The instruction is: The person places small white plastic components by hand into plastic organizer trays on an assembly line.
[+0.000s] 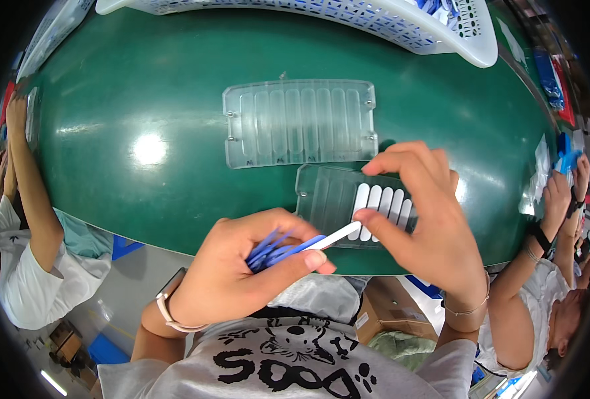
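Left hand [232,256]: curled around a bunch of blue strips [263,253], thumb and fingers pinching one white strip [338,235] among them.
White strip: slanting up and rightward out of the left hand, its free end at the right thumb (touching or just beside it, I cannot tell from here).
Right hand [431,216]: thumb and index finger spread well apart, nothing visibly gripped, hovering over the near tray.
Near tray [323,193]: clear, slotted, on the green surface [142,80]; partly covered by the right hand.
White pieces [374,199]: side by side in its slots, beneath the right hand.
Far tray [299,126]: clear, ribbed, beyond both hands.
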{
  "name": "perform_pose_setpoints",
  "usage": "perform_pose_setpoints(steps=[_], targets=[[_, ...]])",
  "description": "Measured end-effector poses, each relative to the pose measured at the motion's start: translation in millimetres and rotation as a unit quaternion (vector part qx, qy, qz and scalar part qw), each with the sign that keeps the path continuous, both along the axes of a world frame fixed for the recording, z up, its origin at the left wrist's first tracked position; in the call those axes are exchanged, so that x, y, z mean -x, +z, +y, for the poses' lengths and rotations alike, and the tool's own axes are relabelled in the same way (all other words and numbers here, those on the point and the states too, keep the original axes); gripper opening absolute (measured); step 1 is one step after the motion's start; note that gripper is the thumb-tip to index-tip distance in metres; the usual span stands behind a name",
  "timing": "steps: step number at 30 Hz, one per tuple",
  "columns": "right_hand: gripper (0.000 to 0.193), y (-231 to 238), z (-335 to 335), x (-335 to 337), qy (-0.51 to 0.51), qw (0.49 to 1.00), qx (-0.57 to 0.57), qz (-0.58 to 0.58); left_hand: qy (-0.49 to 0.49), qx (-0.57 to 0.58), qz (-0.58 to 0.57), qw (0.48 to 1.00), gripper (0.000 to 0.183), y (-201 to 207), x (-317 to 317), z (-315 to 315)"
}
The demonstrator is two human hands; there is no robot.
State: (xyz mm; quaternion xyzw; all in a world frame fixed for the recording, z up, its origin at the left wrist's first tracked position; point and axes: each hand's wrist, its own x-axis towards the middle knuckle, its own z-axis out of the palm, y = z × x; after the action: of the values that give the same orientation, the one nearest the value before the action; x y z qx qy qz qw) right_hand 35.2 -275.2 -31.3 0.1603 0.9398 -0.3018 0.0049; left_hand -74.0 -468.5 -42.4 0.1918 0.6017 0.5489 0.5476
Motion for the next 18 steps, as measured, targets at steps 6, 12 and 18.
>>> perform_pose_setpoints(steps=[6, 12, 18], targets=[[0.04, 1.7, 21.4, -16.1, -0.004, 0.999, 0.011, 0.038, 0.05, 0.011, 0.034, 0.998, 0.012, -7.4, -0.2, -2.2], [0.032, 1.1, 36.8, -21.9, -0.04, 0.996, 0.074, -0.03, 0.043, 0.023, 0.036, 0.998, 0.014, 3.8, 1.5, 7.3], [0.036, 10.5, 20.5, -12.0, 0.039, 0.994, 0.059, 0.089, 0.054, -0.148, 0.455, 0.876, 0.018, -8.3, -4.9, 1.1]])
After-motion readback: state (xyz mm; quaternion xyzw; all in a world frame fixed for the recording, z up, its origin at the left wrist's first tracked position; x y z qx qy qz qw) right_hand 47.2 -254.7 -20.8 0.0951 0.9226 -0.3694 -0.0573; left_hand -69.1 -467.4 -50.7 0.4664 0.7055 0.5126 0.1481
